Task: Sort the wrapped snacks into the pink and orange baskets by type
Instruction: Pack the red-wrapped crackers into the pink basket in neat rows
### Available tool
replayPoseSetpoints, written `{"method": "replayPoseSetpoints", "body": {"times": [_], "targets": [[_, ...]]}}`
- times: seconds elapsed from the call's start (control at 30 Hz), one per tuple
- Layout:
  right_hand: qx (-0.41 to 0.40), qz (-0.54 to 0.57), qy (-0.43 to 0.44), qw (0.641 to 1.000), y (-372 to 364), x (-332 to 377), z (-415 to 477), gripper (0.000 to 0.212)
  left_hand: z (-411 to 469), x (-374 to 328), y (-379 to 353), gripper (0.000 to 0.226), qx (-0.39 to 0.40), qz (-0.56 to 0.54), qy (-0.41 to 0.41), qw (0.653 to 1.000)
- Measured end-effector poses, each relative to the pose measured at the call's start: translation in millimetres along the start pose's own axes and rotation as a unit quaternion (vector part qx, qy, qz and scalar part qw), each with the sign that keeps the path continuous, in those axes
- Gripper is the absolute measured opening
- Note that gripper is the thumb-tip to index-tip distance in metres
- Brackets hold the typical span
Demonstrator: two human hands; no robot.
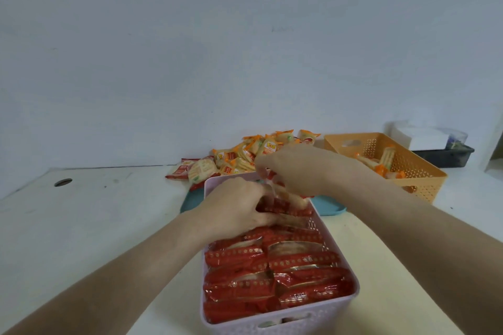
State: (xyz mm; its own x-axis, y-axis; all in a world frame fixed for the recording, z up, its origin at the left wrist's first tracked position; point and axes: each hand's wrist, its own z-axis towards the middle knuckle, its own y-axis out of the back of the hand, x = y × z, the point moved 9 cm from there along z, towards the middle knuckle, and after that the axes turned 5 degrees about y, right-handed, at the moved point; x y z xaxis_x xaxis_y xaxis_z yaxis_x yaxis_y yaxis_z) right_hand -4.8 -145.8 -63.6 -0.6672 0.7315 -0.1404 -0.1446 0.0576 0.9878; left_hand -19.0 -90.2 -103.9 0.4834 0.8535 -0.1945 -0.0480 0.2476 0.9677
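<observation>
Both hands work at the far end of the pink basket (334, 313), which sits at the near table edge, packed rim to rim with red packets (272, 280). The left hand (236, 207) curls round the far packets; the right hand (296, 171) pinches a blurred red-edged packet (283, 196) just above the far rim. Behind, touching that rim, a teal tray (329, 205) carries the unsorted pile (245, 155). The orange basket (419, 171) stands far right, holding a few orange packets (386, 158). Bare table (109, 212) lies open to the left.
</observation>
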Motion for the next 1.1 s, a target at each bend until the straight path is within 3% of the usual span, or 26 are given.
{"method": "replayPoseSetpoints", "body": {"times": [0.17,0.33,0.43,0.53,0.67,0.77,0.87,1.0,1.1], "targets": [[0.201,0.162,-0.056,0.964,-31.8,-0.5,-19.9,0.051,-2.6,11.2,-9.2,0.034,0.029,-0.076,0.029,0.996],[0.136,0.112,-0.012,0.984,-31.4,13.0,-20.1,0.057,-3.9,17.0,-3.5,0.038,0.046,-0.145,0.039,0.988],[0.099,0.103,-0.015,0.990,-33.8,10.5,-18.4,0.053,-9.2,20.0,11.0,0.043,-0.001,-0.103,0.002,0.995],[0.045,0.092,0.000,0.995,-33.3,14.2,-19.3,0.039,-10.1,24.7,15.3,0.040,-0.019,-0.017,-0.029,0.999],[0.021,0.108,0.025,0.994,-19.5,19.9,-19.8,0.016,-7.0,34.1,9.6,0.030,-0.036,0.000,-0.031,0.999],[0.121,0.133,0.031,0.983,-22.0,23.3,-20.2,0.028,-8.7,34.7,8.7,0.034,-0.055,0.009,-0.031,0.998],[0.175,0.141,0.008,0.974,-35.3,28.5,-22.8,0.048,-10.6,43.5,5.7,0.059,-0.046,0.015,-0.003,0.999],[0.117,0.189,-0.049,0.974,-47.6,18.1,-26.8,0.054,-13.0,46.5,-0.4,0.070,0.032,0.006,0.011,0.999],[0.039,0.154,-0.047,0.986,-36.0,21.8,-41.4,0.066,-21.9,37.4,4.4,0.078,0.057,0.024,-0.002,0.998]]}}
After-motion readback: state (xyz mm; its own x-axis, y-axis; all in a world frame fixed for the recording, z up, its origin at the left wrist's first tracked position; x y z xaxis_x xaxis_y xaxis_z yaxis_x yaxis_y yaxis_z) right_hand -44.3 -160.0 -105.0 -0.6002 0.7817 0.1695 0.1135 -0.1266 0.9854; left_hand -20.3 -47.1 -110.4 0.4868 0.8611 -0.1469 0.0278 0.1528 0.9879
